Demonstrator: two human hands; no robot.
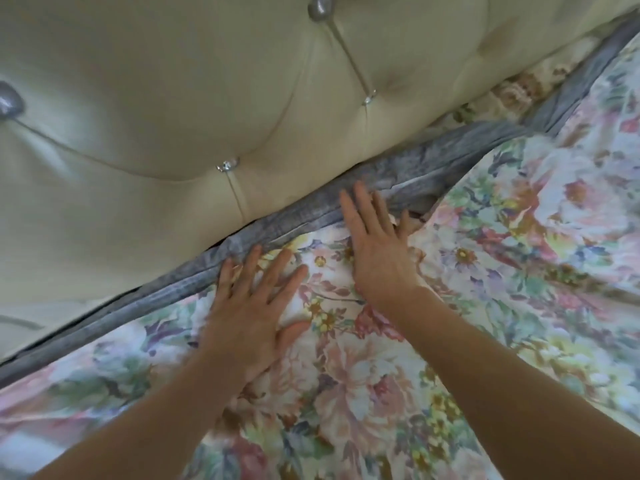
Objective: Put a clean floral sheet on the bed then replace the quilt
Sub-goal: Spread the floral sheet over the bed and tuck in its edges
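Two hands, left hand (251, 306) and right hand (375, 247), lie flat with fingers spread on one floral sheet (485, 271). One grey fabric band (311, 213) and a tufted headboard (173, 98) lie beyond the fingertips.

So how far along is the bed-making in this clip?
Done: the floral sheet is spread up to the headboard. In hand: the left hand and right hand press flat on its top edge beside the grey band; to the right that edge is still rumpled. Left: the quilt, not in view.

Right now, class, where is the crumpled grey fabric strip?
In the head view, the crumpled grey fabric strip runs diagonally between the cream tufted headboard and the floral sheet, under the right hand's fingertips.
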